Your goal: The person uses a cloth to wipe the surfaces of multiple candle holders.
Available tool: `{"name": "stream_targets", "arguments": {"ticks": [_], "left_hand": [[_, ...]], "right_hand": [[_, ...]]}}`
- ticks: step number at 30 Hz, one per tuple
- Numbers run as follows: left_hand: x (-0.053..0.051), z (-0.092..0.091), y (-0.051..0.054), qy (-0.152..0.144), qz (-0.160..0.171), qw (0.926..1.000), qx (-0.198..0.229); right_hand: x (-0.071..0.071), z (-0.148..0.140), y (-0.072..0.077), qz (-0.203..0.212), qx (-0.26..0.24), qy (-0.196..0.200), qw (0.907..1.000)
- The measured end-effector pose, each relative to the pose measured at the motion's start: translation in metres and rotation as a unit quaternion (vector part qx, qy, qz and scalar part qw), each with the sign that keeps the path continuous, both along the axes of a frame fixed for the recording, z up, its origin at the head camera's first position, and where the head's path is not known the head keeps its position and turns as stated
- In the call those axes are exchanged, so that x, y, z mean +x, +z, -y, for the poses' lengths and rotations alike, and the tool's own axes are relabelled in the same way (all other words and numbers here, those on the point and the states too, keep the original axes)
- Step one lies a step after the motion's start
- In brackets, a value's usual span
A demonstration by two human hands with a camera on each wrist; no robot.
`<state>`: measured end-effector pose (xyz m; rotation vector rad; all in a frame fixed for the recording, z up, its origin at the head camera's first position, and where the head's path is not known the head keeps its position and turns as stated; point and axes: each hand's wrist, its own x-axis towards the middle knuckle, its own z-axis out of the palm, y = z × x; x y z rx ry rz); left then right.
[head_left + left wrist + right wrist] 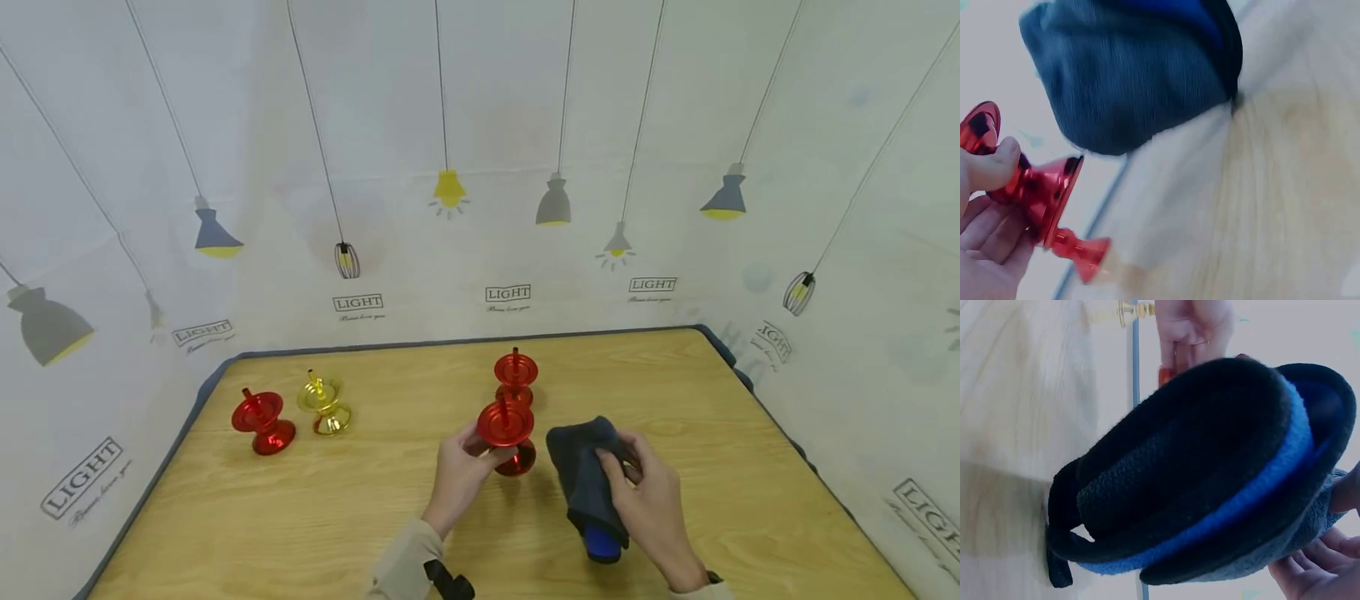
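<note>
A shiny red candle holder with a spike in its dish is gripped around the stem by my left hand, thumb on the near side. The left wrist view shows thumb and fingers closed about the same candle holder. Right behind it in the head view stands another red candle holder. My right hand pinches a dark grey-blue cloth, folded over with a bright blue inner side. The cloth hangs to the right of the held candle holder, apart from it. In the right wrist view, the cloth hides most of that candle holder.
On the left of the wooden table stand a red candle holder and a gold candle holder. A white sheet printed with lamps rises behind and along the sides. Dark edging lines the table's back edge.
</note>
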<state>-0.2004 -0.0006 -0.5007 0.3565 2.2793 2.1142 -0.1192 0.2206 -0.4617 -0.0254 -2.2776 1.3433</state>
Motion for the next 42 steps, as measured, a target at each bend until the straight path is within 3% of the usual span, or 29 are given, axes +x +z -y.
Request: {"name": "stream_targets", "arguments": {"ticks": [6,11,17,22,29,33,36,38,40,42], "left_hand": [[-0.032,-0.014,-0.022,0.031,0.018,0.9991,-0.023],[-0.044,-0.019,-0.038,0.03,0.04,0.9986,-0.016],[-0.049,-0.033,-0.047,0.027,0.022,0.9992,-0.019],[-0.047,-0.03,-0.048,0.032,0.003,0.999,-0.032],[-0.044,-0.031,-0.047,0.023,0.008,0.9996,-0.016],[-0.042,-0.025,-0.045,0.036,0.016,0.9989,-0.025],[-0.038,-0.009,-0.036,0.069,0.016,0.9971,-0.027],[-0.034,0.009,-0.03,0.117,0.004,0.9926,-0.031],[-0.032,0.033,-0.026,0.185,-0.005,0.9821,-0.036],[-0.032,0.059,-0.027,0.262,-0.004,0.9641,-0.041]], "right_hand": [[0.008,-0.017,-0.001,0.009,0.0,-0.021,0.9997],[0.01,-0.02,-0.003,0.005,0.0,-0.013,0.9999],[0.016,-0.024,-0.001,0.025,-0.019,-0.013,0.9994],[0.015,-0.016,-0.001,0.036,-0.016,-0.01,0.9992],[0.012,-0.003,-0.006,0.037,-0.004,-0.003,0.9993],[0.01,0.003,-0.005,0.047,-0.006,0.001,0.9989],[0.009,0.007,-0.004,0.049,-0.003,0.006,0.9988],[0.008,0.009,-0.004,0.045,-0.001,0.012,0.9989],[0.007,0.011,-0.004,0.039,0.0,0.017,0.9991],[0.007,0.013,-0.005,0.032,-0.003,0.025,0.9992]]}}
